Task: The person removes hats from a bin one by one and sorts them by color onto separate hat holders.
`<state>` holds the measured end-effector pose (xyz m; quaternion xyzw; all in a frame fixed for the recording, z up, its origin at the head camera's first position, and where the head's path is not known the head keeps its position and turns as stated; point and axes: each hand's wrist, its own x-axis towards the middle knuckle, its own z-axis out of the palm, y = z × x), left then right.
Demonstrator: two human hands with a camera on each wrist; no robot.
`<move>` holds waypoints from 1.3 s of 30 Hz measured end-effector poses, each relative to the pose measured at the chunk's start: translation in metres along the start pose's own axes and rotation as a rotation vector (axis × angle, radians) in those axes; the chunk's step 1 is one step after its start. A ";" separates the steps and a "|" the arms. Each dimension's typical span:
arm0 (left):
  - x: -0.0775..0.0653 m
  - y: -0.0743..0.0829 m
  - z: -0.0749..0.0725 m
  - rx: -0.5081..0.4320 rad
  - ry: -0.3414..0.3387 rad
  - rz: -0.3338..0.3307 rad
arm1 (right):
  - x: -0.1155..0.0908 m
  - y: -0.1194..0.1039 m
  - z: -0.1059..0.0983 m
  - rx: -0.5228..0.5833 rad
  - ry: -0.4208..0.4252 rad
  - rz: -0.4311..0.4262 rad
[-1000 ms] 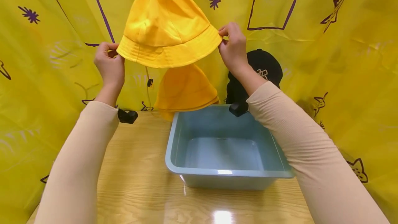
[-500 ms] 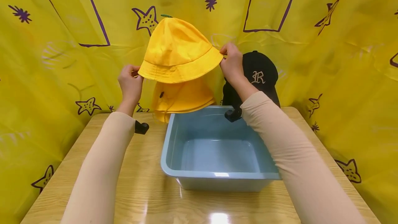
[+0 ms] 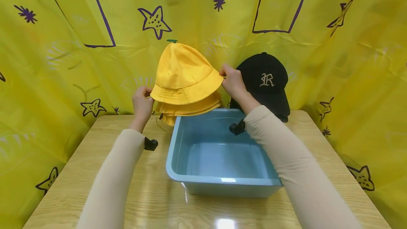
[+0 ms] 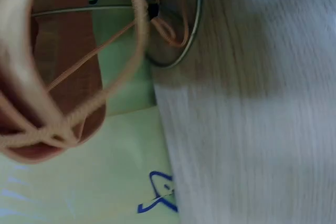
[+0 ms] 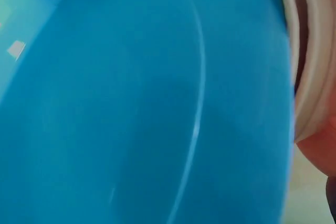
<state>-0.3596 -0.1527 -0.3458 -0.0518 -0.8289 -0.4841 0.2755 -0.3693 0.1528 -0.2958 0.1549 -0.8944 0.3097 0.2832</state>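
A yellow bucket hat (image 3: 182, 70) with a small green stem on top is stretched between my two hands in the head view. My left hand (image 3: 142, 105) pinches the left end of its brim, and my right hand (image 3: 234, 82) pinches the right end, a little higher. Directly beneath it, more yellow hats (image 3: 195, 108) are stacked, mostly covered by the held one. Loose cords (image 4: 140, 19) hang across the left wrist view, near a thin metal ring (image 4: 197, 22) on the table. Hat brims (image 5: 315, 72) show at the right edge of the right wrist view; neither wrist view shows fingers.
A light blue plastic bin (image 3: 222, 179) stands on the wooden table (image 3: 140, 193) below my right forearm. Behind my right hand is a black cap (image 3: 270, 70) with a letter R. A yellow patterned curtain (image 3: 197, 6) encloses the back and sides.
Both hands have lowered the yellow hat from high up, down over the stacked hats. The left hand has also moved right, and the black cap is less covered by the right arm.
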 end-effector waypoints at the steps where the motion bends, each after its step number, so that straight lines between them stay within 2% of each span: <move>1: -0.002 -0.002 0.001 0.003 -0.009 -0.001 | -0.001 0.001 0.001 -0.003 -0.014 -0.002; 7: -0.012 -0.013 0.005 0.003 -0.085 -0.072 | -0.011 0.006 0.011 -0.086 -0.146 0.038; 12: -0.021 -0.024 0.008 -0.015 -0.118 -0.112 | -0.017 0.005 0.017 -0.134 -0.257 0.075; 20: -0.025 -0.028 0.012 -0.049 -0.134 -0.151 | -0.020 0.006 0.019 -0.189 -0.301 0.027; 25: -0.026 -0.026 0.006 -0.013 -0.210 -0.116 | -0.022 0.006 0.016 -0.207 -0.339 0.040; 30: -0.025 -0.021 -0.011 0.136 -0.375 -0.023 | -0.020 0.000 0.003 -0.250 -0.391 0.014; 32: -0.023 -0.016 -0.017 0.186 -0.423 -0.007 | -0.018 -0.005 -0.004 -0.288 -0.423 0.011; 36: -0.020 -0.002 -0.026 0.230 -0.452 -0.017 | -0.014 -0.015 -0.016 -0.376 -0.509 0.012; 39: -0.020 0.014 -0.028 0.215 -0.450 -0.048 | -0.013 -0.023 -0.023 -0.419 -0.574 0.010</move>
